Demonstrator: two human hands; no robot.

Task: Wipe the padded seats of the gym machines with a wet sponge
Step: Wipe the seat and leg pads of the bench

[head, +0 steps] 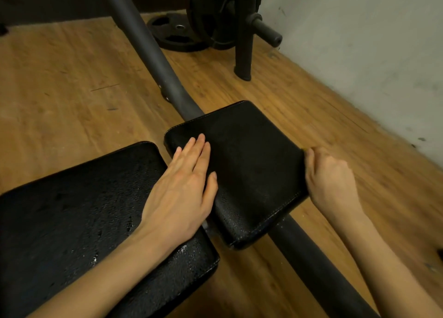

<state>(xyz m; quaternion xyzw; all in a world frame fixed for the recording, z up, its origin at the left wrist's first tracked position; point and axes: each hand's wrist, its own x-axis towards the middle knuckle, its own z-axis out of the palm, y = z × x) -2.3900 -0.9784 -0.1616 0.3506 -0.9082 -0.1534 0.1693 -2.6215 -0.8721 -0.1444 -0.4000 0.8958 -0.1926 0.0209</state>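
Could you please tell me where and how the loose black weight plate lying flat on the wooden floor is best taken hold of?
The black rubber weight plate lies flat beside the loaded plate rack. Probably hook fingers into one of its cut-out grip openings, coming from the open floor side on the left, since the rack blocks its right edge.

Left hand: palm down, fingers straight and close together, thumb lying alongside. Flat contact w/ surface beneath; fingertips point up-frame and slightly right. Left forearm bare, enters from bottom-left, runs diagonally up to wrist; wrist approx. in line w/ forearm.

Right hand: back of hand toward camera, fingers curled under, knuckles up-frame. Slightly motion-blurred. Small yellow-green sliver visible at fingertips; what the fingers grip cannot be told. Right forearm bare, enters from bottom-right, angled up and left to wrist.

Hands well apart, left sits a little lower in frame than right.
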